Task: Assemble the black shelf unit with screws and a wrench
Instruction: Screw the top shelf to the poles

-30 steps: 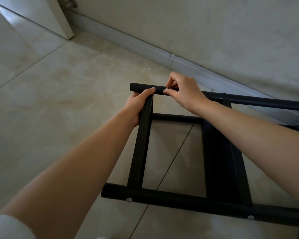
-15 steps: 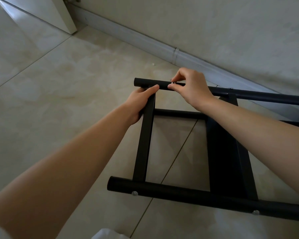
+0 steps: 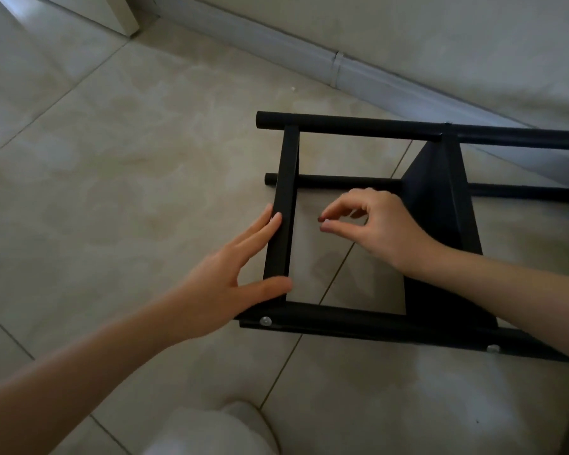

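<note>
Black shelf unit on its side on the floor; left hand, fingers straight, steadies the crossbar, right hand pinches something tiny, likely a screw, next needing its hole.

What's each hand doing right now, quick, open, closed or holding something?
Left hand: open, straight fingers resting against the black crossbar.
Right hand: thumb and forefinger pinched together, maybe on something tiny; cannot tell what.

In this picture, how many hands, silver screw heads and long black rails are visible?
Hands: 2
Silver screw heads: 2
Long black rails: 3
Total: 7
</note>
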